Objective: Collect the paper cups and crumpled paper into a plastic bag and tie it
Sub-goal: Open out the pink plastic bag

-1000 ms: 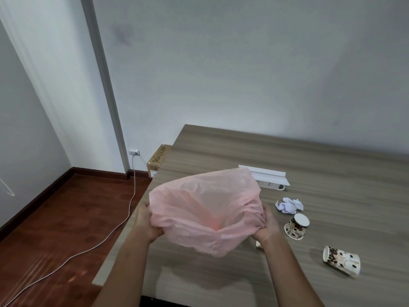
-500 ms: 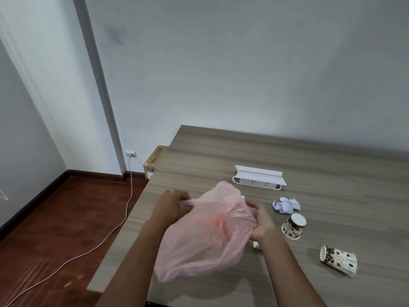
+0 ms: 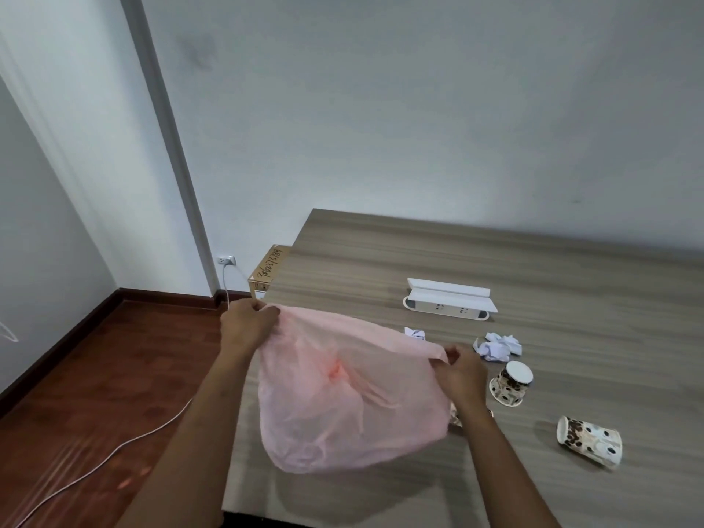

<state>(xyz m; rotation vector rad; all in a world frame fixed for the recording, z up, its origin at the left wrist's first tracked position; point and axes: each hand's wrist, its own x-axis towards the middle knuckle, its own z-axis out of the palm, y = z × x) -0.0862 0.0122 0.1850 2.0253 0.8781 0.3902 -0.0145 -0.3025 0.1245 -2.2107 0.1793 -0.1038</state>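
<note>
A thin pink plastic bag (image 3: 343,405) hangs above the wooden table (image 3: 419,253), stretched by its rim between both hands. My left hand (image 3: 245,325) grips the rim at its left end, my right hand (image 3: 459,371) pinches it at the right end. Two brown-patterned paper cups lie on their sides to the right: one (image 3: 511,383) beside my right hand, another (image 3: 588,440) farther right. A crumpled white paper (image 3: 497,346) lies behind the nearer cup, and a smaller crumpled piece (image 3: 415,333) peeks over the bag's rim. Part of a third cup (image 3: 455,418) shows under my right wrist.
A white power strip box (image 3: 447,301) sits on the table behind the papers. Off the table's left edge are a cardboard box (image 3: 266,274) on the wooden floor, a wall socket (image 3: 226,259) and a white cable (image 3: 114,455) running across the floor.
My hands have moved apart, pulling the bunched bag's rim wide and taut; the bag now hangs lower and flatter. The cups and papers have stayed where they were.
</note>
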